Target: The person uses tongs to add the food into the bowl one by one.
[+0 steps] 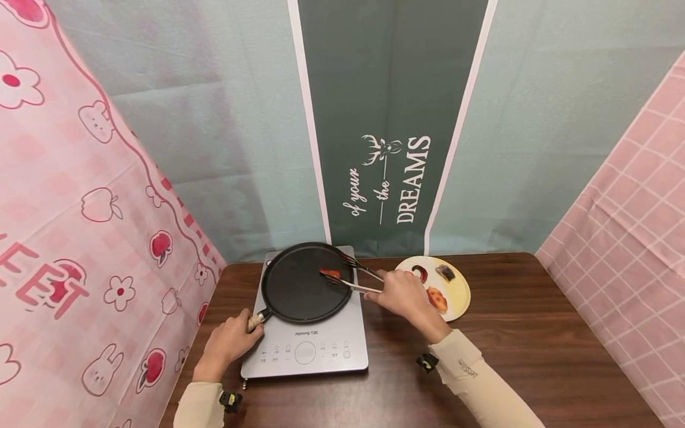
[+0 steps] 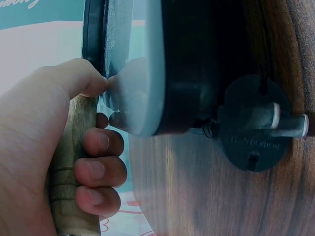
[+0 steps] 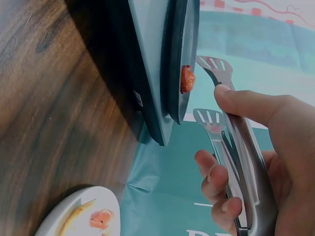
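Observation:
A round black flat pan (image 1: 299,291) sits on a silver induction cooker (image 1: 353,351). My left hand (image 1: 230,340) grips its wooden handle (image 2: 74,142), thumb on top and fingers curled round underneath. My right hand (image 1: 404,297) holds metal tongs (image 3: 246,152) with slotted ends, thumb on one arm and fingers on the other. The tongs' arms are spread apart at the pan's right side. Near the lower tip lies a small red-orange food piece (image 1: 330,273) on the pan. In the right wrist view, that piece appears on the pan, apart from both tong ends.
On the right stands a white and yellow plate (image 1: 461,294) bearing an orange food piece (image 1: 436,299), a dark brown piece (image 1: 445,273) and a dark red curved piece (image 1: 420,273). A black plug (image 2: 251,142) hangs by the cooker's left edge. Curtains surround the wooden table (image 1: 514,333).

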{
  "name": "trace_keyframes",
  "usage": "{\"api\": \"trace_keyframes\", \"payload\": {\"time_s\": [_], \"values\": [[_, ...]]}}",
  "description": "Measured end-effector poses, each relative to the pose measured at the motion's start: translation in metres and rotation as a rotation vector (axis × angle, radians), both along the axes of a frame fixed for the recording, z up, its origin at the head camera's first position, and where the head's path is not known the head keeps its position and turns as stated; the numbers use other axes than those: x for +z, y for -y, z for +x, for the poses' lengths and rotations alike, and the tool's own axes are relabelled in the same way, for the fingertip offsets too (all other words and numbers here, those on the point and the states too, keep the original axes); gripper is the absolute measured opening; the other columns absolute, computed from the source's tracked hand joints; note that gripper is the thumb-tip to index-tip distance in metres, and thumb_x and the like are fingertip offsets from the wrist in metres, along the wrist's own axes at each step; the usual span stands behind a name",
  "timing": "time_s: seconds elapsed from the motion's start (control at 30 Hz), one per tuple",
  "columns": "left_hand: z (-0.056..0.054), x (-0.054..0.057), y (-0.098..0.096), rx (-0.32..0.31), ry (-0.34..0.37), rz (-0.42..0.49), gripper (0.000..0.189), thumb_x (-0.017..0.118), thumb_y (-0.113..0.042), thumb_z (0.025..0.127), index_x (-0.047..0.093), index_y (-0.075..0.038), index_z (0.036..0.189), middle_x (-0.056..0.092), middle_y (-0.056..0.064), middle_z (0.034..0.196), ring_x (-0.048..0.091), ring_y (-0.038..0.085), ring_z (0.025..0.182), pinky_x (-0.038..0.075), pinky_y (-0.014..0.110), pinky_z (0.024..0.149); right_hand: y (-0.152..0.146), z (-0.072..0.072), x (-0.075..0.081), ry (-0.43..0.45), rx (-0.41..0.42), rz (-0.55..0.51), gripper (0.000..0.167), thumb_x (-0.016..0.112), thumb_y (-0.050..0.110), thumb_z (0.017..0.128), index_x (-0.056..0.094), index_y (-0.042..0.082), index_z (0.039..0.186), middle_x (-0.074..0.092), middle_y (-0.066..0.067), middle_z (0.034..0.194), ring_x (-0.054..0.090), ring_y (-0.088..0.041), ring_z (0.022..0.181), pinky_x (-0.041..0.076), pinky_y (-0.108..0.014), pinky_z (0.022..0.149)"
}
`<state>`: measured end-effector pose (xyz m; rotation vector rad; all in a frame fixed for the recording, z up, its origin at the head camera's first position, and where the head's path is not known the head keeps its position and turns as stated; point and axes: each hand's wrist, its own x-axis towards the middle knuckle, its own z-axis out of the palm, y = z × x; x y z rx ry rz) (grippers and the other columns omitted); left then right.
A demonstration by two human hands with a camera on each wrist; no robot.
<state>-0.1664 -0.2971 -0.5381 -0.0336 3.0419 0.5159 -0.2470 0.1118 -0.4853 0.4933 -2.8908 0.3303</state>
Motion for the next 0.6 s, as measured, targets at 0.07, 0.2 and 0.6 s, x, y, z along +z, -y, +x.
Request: {"api": "trace_keyframes", "payload": {"time_s": [0.07,0.2,0.6], "values": [[0.000,0.000,0.000,0.000,-0.002,0.001,0.028,0.066,-0.034,0.096,0.052,-0.010,0.095,0.053,0.006,0.070,0.050,0.024,0.061,0.043,0.046,0.059,-0.001,0.001,0.003,0.003,-0.008,0.004,0.053,0.085,0.059,0.078,0.075,0.014,0.105,0.066,-0.006,0.066,0.063,-0.030,0.060,0.044,-0.045,0.055],[0.000,-0.001,0.000,-0.001,-0.002,0.000,0.028,0.066,-0.034,0.096,0.052,-0.010,0.095,0.053,0.006,0.070,0.050,0.025,0.061,0.043,0.046,0.060,-0.006,0.002,0.007,0.003,-0.016,0.001,0.058,0.085,0.060,0.077,0.075,0.013,0.109,0.068,-0.008,0.071,0.062,-0.031,0.061,0.046,-0.047,0.057],[0.000,0.000,0.000,0.003,0.002,-0.001,0.028,0.065,-0.034,0.096,0.052,-0.010,0.095,0.053,0.007,0.071,0.051,0.024,0.061,0.043,0.046,0.059,-0.028,0.005,0.018,-0.012,-0.030,-0.030,0.056,0.083,0.059,0.081,0.076,0.015,0.114,0.063,0.001,0.067,0.067,-0.030,0.067,0.051,-0.049,0.060]]}}
